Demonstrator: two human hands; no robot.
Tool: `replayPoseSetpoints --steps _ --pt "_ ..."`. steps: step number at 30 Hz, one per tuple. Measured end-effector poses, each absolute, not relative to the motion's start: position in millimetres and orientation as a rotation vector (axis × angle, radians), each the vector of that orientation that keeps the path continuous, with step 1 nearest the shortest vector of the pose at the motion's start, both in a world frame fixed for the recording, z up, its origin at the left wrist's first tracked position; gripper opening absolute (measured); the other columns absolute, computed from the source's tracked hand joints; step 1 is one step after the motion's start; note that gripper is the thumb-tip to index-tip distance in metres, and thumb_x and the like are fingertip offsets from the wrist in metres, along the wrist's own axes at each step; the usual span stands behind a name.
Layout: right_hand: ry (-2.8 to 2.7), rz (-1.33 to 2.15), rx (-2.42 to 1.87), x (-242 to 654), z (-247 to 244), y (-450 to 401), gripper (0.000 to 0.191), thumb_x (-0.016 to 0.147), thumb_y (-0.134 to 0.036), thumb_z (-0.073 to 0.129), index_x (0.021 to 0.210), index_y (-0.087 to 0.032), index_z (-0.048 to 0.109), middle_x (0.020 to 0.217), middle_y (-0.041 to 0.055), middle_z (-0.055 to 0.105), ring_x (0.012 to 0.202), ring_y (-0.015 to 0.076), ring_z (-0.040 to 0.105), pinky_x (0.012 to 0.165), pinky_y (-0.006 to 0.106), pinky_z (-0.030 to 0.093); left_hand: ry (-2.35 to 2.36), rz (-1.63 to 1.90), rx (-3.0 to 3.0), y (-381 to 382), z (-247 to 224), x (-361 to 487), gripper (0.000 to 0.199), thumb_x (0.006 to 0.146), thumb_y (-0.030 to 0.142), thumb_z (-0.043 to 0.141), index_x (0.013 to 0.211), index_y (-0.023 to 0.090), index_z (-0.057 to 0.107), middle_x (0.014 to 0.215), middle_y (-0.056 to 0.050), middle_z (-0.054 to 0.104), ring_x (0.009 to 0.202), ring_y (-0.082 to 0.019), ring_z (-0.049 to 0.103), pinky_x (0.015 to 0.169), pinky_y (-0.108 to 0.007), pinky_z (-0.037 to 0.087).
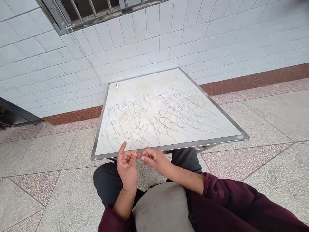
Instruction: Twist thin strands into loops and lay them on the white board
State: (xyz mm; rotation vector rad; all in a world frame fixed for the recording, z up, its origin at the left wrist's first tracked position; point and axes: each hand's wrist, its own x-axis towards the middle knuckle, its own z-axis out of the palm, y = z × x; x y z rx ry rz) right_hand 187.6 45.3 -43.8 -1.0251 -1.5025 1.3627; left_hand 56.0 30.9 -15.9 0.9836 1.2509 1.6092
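Observation:
Many thin dark looped strands (163, 130) with tails lie spread over a white table (149, 80) with a metal edge. My left hand (127, 167) is at the table's front edge, thumb and a finger pinched together, another finger with tape on its tip raised. Close beside it on the right, my right hand (154, 158) also pinches with thumb and forefinger. A faint thin strand seems to run at the fingertips, but it is too fine to make out clearly.
A small red and white object (117, 85) lies at the table's back left corner. Behind the table stands a tiled wall (149, 38) with a barred window (91, 9) and a hanging cord (83, 51). My knees are under the front edge.

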Motion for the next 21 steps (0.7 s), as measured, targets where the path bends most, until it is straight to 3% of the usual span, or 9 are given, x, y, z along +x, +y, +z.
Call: replayPoseSetpoints --steps 7,10,14,18,21 --pt "-1.384 1.494 -0.94 171 -61 41 0.025 0.085 -0.04 0.061 0.077 -0.02 0.05 0.066 -0.0037 0.054 0.058 0.0102 0.048 0.056 0.023 0.04 1.205 1.646 0.926 32 -12 56 0.052 0.077 0.023 0.075 0.126 0.026 0.057 0.074 0.006 0.061 0.067 -0.01 0.065 0.071 -0.023 0.053" --pt "-1.384 1.424 -0.963 177 -57 42 0.026 0.093 -0.046 0.049 0.092 -0.02 0.053 0.073 -0.0013 0.055 0.062 0.0116 0.051 0.057 0.025 0.044 1.185 1.612 0.933 31 -10 56 0.055 0.077 0.025 0.075 0.128 0.025 0.055 0.074 0.006 0.061 0.067 -0.011 0.065 0.07 -0.025 0.055" --pt "-1.485 1.214 -0.861 190 -44 46 0.034 0.093 -0.045 0.052 0.118 -0.023 0.057 0.09 0.0037 0.056 0.077 0.0142 0.057 0.069 0.029 0.05 1.146 1.526 0.955 29 -13 57 0.059 0.078 0.027 0.073 0.132 0.023 0.049 0.073 0.005 0.062 0.064 -0.011 0.063 0.068 -0.027 0.055" --pt "-1.352 1.301 -0.861 192 -38 50 0.033 0.093 -0.048 0.051 0.107 -0.023 0.066 0.086 0.0016 0.053 0.06 0.0095 0.055 0.057 0.026 0.05 1.159 1.412 1.069 25 -14 58 0.06 0.082 0.028 0.069 0.136 0.021 0.045 0.071 0.004 0.063 0.062 -0.012 0.062 0.065 -0.026 0.054" --pt "-1.281 1.373 -0.863 192 -38 50 0.032 0.09 -0.048 0.055 0.101 -0.022 0.069 0.081 -0.0001 0.053 0.058 0.0082 0.054 0.056 0.025 0.05 1.192 1.357 1.136 23 -11 58 0.057 0.083 0.028 0.067 0.135 0.021 0.045 0.07 0.004 0.062 0.06 -0.011 0.059 0.062 -0.024 0.052"
